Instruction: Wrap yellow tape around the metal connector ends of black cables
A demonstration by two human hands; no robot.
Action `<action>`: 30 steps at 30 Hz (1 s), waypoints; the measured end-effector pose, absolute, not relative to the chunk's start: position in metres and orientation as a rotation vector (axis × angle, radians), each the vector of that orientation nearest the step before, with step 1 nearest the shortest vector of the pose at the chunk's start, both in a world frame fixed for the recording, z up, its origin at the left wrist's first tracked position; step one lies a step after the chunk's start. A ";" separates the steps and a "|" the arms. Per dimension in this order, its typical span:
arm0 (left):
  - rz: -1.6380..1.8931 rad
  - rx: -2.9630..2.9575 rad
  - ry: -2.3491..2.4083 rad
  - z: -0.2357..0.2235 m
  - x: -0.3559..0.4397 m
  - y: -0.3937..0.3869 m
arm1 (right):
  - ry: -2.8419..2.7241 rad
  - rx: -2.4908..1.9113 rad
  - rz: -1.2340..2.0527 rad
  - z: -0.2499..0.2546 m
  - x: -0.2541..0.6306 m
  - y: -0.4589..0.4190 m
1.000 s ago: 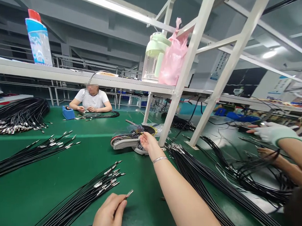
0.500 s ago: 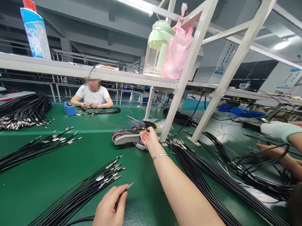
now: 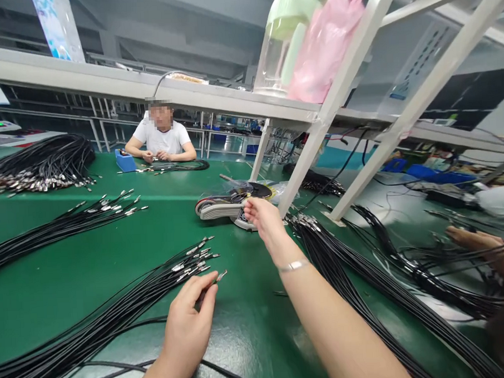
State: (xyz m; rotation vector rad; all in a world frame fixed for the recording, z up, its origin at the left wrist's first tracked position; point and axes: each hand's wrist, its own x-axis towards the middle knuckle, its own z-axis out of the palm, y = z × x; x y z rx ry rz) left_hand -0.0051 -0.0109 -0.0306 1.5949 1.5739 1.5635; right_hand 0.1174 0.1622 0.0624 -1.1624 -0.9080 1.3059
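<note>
Left of the gray tape dispenser [image 3: 219, 211] lies a black cable bundle [image 3: 61, 228]; on the dispenser's near side, the left hand [image 3: 188, 314] pinches a metal connector [image 3: 222, 275]. At the dispenser's right end, the right hand [image 3: 265, 219] bunches its fingers narrowly; whether they hold anything, I can't tell. Farther right lie more black cables [image 3: 351, 268].

We hold one slim silver connector [image 3: 222, 275], its tip angled away; beyond it sits our grey dispenser [image 3: 217, 212], partly hidden.
</note>
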 end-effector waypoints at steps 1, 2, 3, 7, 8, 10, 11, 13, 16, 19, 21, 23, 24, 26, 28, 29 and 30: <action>1.579 1.579 1.559 -0.029 -0.004 -0.012 | -0.978 -1.140 1.341 0.059 0.122 0.140; 1.588 1.572 1.539 -0.027 -0.003 -0.013 | -1.041 -1.127 1.378 0.054 0.127 0.116; 1.595 1.573 1.518 -0.026 -0.002 -0.015 | -1.116 -1.117 1.411 0.047 0.131 0.092; 1.603 1.595 1.503 -0.023 0.003 -0.019 | -1.390 -1.084 1.311 0.017 0.141 0.022; 1.606 1.604 1.515 -0.024 0.003 -0.019 | -1.388 -1.085 1.278 0.011 0.140 0.014; 1.623 1.637 1.540 -0.024 0.004 -0.019 | -1.373 -1.076 1.247 0.001 0.138 0.005; 1.631 1.663 1.552 -0.025 0.003 -0.020 | -1.363 -1.073 1.252 -0.003 0.136 0.003; 1.637 1.738 1.568 -0.026 0.002 -0.020 | -1.330 -1.077 1.296 -0.007 0.132 0.001; 1.610 1.894 1.557 -0.029 0.001 -0.020 | -1.267 -1.078 1.375 -0.008 0.127 -0.003; 1.603 2.018 1.523 -0.030 0.001 -0.021 | -1.220 -1.067 1.404 -0.007 0.124 -0.006; 1.614 2.051 1.514 -0.030 0.001 -0.021 | -1.204 -1.071 1.407 -0.006 0.122 -0.007; 1.626 2.075 1.506 -0.030 0.000 -0.021 | -1.196 -1.076 1.407 -0.006 0.122 -0.006; 1.630 2.091 1.496 -0.030 0.000 -0.021 | -1.192 -1.076 1.406 -0.006 0.122 -0.005; 1.627 2.131 1.467 -0.029 -0.001 -0.022 | -1.179 -1.076 1.407 -0.006 0.122 -0.004; 1.628 2.168 1.434 -0.028 -0.001 -0.022 | -1.165 -1.075 1.410 -0.006 0.123 -0.004; 1.629 2.183 1.421 -0.028 -0.001 -0.021 | -1.160 -1.076 1.414 -0.005 0.123 -0.004; 1.630 2.197 1.412 -0.028 -0.002 -0.021 | -1.157 -1.077 1.419 -0.005 0.123 -0.004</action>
